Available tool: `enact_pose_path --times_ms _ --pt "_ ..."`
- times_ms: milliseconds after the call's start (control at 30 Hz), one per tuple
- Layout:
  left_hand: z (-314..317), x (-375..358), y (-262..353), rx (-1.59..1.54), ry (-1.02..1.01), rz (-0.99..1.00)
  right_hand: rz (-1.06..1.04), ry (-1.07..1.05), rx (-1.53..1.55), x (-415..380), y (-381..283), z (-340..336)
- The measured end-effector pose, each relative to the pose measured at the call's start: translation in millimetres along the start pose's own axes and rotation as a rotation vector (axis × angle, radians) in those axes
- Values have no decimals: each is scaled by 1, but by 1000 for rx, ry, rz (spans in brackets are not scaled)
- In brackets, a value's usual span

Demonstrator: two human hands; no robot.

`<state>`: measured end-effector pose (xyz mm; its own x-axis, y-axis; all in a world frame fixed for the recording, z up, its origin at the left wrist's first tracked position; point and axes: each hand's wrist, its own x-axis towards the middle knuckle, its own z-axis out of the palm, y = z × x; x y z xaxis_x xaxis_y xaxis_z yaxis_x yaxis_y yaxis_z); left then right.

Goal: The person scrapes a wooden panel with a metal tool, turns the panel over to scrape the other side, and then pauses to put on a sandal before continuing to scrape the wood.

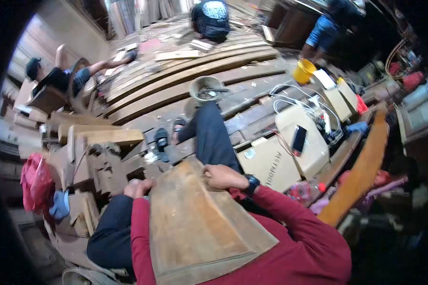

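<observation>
- Both our hands, left hand [138, 188] and right hand [223, 176], curl shut on the far edge of the board [199, 228] on our lap.
- We think it may slide off; it tilts, with nothing gripping its near end.

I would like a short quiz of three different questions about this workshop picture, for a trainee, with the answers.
1. True or false: both hands rest on the wooden panel.
2. Which colour is the bucket at the far side of the planks? A) yellow B) green C) white
3. Fill in: a dark phone lies on a pale ____ to the person's right.

Key
1. True: the left hand grips the left edge of the wooden panel and the right hand holds its top edge.
2. A: the bucket is yellow.
3. Board: the phone lies on the board.
</observation>
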<state>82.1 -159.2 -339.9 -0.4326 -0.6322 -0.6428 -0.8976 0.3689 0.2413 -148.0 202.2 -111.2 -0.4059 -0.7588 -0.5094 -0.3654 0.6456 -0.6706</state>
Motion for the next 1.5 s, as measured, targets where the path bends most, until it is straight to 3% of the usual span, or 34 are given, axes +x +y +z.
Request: enact_pose_path --times_ms 633,1000,1433,1500 --pt "-10 -13 -2 7 15 -64 -13 -50 -17 3 6 2" --pt "-11 -12 0 -16 17 -43 -108 61 10 -4 8 -2" --pt "-41 -28 26 -81 2 86 -153 67 -45 -39 -27 -16" --pt "-54 -25 36 -107 12 144 -206 149 6 -33 -28 -19"
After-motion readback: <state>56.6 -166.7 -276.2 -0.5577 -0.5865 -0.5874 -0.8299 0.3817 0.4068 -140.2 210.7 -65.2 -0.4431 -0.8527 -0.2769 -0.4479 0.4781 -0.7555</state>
